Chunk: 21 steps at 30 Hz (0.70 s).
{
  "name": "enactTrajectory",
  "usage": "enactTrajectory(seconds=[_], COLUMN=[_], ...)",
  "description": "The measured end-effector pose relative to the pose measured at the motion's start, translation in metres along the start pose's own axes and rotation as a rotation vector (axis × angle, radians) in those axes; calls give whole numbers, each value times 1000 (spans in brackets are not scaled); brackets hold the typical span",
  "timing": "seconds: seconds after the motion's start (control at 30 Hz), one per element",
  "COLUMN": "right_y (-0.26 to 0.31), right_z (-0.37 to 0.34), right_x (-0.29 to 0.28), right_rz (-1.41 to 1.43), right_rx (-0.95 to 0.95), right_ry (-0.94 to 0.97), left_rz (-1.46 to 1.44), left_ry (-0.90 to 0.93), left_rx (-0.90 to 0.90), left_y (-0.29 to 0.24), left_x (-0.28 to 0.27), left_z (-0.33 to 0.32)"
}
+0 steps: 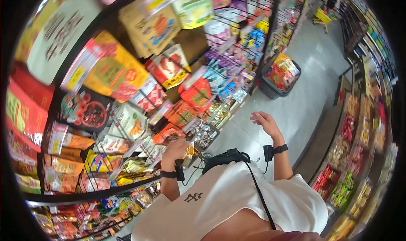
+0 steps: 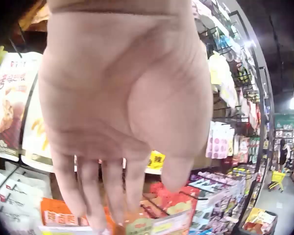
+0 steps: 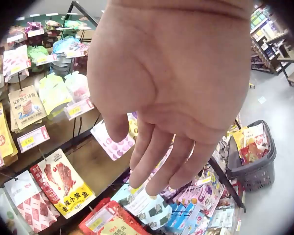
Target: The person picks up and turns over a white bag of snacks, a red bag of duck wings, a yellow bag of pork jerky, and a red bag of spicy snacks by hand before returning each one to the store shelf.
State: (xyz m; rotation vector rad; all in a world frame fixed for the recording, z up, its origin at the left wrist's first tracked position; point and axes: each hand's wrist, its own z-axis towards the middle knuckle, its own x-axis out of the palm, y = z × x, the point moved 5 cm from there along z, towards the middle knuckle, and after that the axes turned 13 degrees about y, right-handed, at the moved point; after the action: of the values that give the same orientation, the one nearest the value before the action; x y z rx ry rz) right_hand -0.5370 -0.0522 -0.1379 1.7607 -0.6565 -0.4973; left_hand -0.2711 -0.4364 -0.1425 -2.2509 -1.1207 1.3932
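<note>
My left hand (image 1: 176,149) reaches low against the snack rack, fingers stretched out and holding nothing that shows. In the left wrist view its fingertips come right over an orange snack packet (image 2: 59,211) and overlap the price tags there. Foil-wrapped pieces in a tray (image 1: 204,134) lie just beyond that hand. My right hand (image 1: 267,125) hangs in the air over the aisle, fingers loosely extended, nothing in it. Seen from the right wrist, it passes in front of hanging bags, among them a white-and-yellow packet (image 3: 63,183) and a red packet (image 3: 112,220).
A dark grey basket (image 1: 270,90) holding several snack bags stands on the aisle floor (image 1: 315,50) by the rack's end. Shelves of packaged goods (image 1: 338,152) line the right side. Farther off are a yellow shopping cart (image 1: 322,17) and a person. Metal hooks stick out from the rack.
</note>
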Motion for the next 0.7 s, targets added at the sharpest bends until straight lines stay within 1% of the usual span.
enactTrajectory(seconds=[0.03,0.13,0.23,0.27,0.37,0.4,0.53,0.63,0.67,0.7], right_y=[1,-4,-11,-15,-21,-20,-26,-34,-42,-46], right_z=[-8,-40,-81,-97,-143,-159,-213,-250,-263,-277], right_x=[-11,-49,-89,-103,-145,-155,-192,-230,-248,-265], right_rz=[-18,-48,-70,-53,7,35,101,153,172,177], right_rx=[-12,-19,-12,-2,8,1,23,33,21,29], right_ry=[0,-41,-97,-138,-265,-310,-465,-532,-589,-651], left_rz=[22,-29,47,107,109,147,303,353,405,421], left_ry=[106,331,378,369,548,555,693,738,803,819], left_rx=[86,192,169,306,358,417,440,492,496,495], left_y=[-23,-99,-176,-185,-275,-293,-361,-401,-416,-435], left_x=[15,60,98,122,142,152,180,205,212,216], left_z=[10,55,90,116,126,134,167,203,216,225])
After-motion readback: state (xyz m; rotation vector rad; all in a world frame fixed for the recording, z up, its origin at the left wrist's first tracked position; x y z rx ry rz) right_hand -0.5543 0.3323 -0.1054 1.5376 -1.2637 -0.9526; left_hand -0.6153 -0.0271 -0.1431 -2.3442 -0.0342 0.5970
